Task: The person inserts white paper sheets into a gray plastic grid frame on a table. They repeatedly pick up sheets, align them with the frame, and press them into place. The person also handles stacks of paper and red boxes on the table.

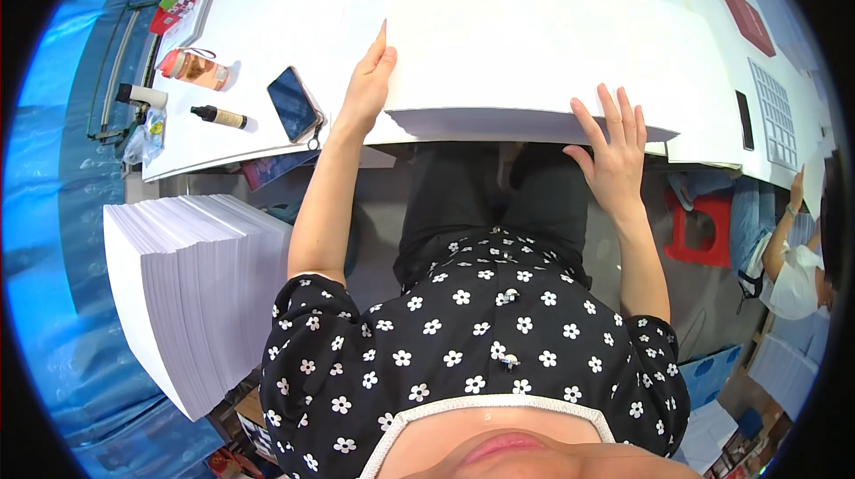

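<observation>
A thick stack of large white sheets [534,52] lies on the white table in front of me, its layered front edge facing my body. My left hand [365,92] stands on its side along the stack's left edge, fingers straight and pointing away, holding nothing. At the front edge, toward the right, my right hand [617,154] rests with fingers spread, the fingertips on the top sheet and the thumb apart by the edge. Left of my left hand lies a dark-screened smartphone [292,105] with a small ring strap.
On the table's left are a drink bottle [194,69] and a small dark bottle [219,116]. A tall paper stack [196,292] stands at my left. Rightward are a red box [746,20], a grid-printed sheet [773,114], a red stool [699,234] and another person's arm [784,234].
</observation>
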The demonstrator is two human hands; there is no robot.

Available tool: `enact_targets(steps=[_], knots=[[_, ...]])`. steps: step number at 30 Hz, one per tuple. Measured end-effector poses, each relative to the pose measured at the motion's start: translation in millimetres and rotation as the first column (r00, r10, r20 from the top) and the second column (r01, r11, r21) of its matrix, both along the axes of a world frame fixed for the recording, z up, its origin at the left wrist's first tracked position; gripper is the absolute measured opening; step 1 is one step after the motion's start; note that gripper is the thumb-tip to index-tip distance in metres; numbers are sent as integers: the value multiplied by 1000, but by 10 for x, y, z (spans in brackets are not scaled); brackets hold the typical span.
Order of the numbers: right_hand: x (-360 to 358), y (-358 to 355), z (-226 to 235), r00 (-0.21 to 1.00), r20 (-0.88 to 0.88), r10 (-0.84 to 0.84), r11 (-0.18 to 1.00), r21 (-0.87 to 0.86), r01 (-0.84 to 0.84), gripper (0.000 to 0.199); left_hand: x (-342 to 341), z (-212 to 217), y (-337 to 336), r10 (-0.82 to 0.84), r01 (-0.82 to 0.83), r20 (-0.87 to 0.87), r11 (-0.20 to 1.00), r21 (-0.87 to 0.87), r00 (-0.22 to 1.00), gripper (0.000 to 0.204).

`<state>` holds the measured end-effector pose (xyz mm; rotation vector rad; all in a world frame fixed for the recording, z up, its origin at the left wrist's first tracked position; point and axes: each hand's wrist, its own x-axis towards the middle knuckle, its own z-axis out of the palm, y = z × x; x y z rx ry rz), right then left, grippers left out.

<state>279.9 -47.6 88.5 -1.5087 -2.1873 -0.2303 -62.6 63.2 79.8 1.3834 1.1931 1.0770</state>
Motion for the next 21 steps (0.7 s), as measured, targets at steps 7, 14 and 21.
enact_targets(steps=[7,14,21], knots=[[-37,7,13,1000,4,-12,1000,-14,12,70,-24,-1,-24,-5,6,-19,1000,23,1000,53],[-32,-8,15,1000,7,-13,1000,-20,13,69,44,21,-23,8,-6,-94,1000,24,996,52],[87,-11,129,999,-32,0,997,-72,-2,72,-117,-189,33,-3,25,-209,994,102,978,52]])
